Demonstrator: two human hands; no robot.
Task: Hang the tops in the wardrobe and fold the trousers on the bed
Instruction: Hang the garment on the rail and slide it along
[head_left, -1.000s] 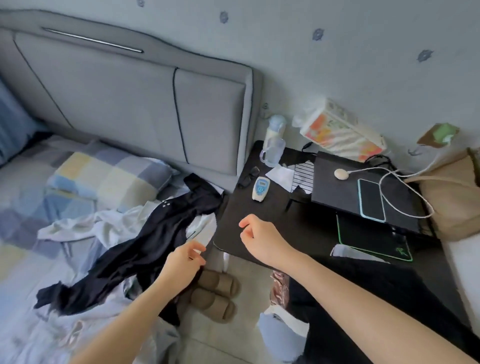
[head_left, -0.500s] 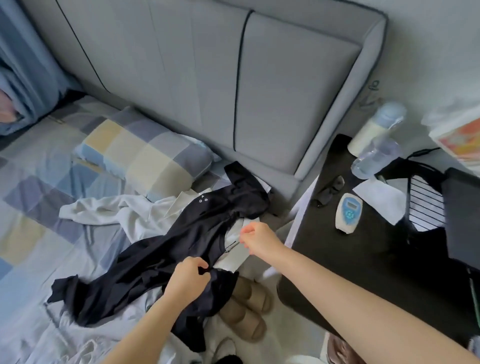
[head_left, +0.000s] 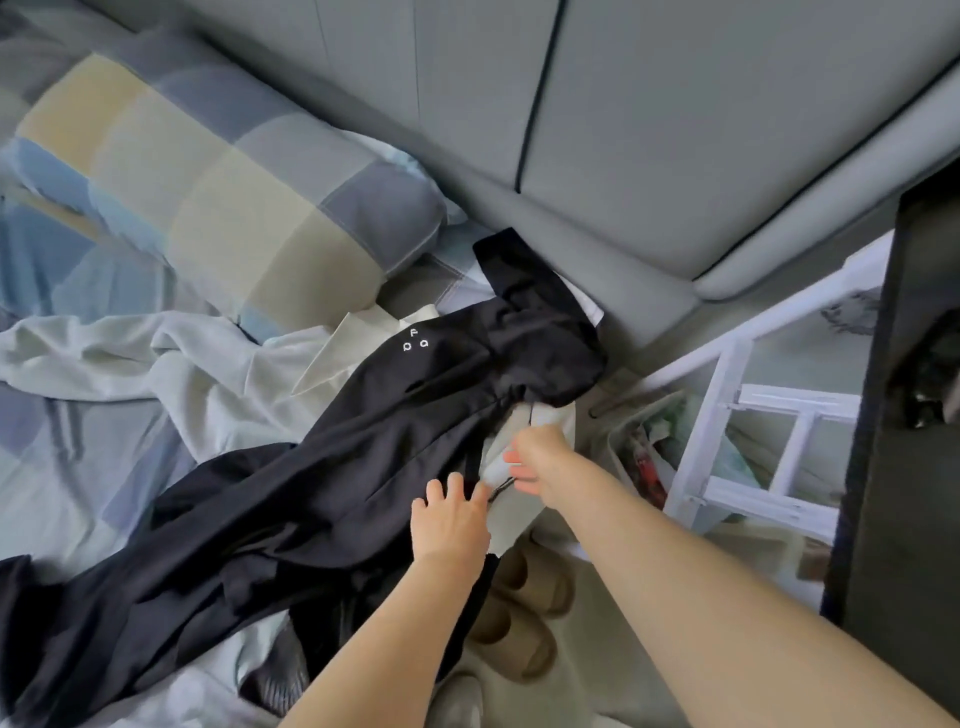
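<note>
- Item, black trousers (head_left: 322, 483): lying spread and unfolded on the bed (head_left: 78, 467), just below the checked pillow (head_left: 218, 171), partly over a pale top.
- Long axis: diagonal, running from the waist end near the pillow's right corner, beside the headboard (head_left: 675, 130), down to the leg ends far below and left of the pillow.
- Waist end points up and right; it is bunched and overhangs the bed edge, with a small white logo showing just below the pillow's right corner.
- Item, pale top (head_left: 171, 364): crumpled on the bed directly under the pillow, its collar just left of the logo; not hung, no hanger or wardrobe in view.
- Left hand (head_left: 452, 519): well below and right of the pillow, fingers spread and resting flat on the black cloth; grip apart, holding nothing.
- Right hand (head_left: 535, 460): just right of the left hand, at a pale piece of cloth and a dark drawstring; whether its grip is closed on either I cannot tell.
- Progress, judged: early. Nothing folded, nothing hung; trousers appear to be the piece in hand.
- Remaining, judged: straighten the trousers along their axis, fold them, then hang the tops.
- Other: slippers (head_left: 519, 623) on the floor, far below and right of the pillow.
</note>
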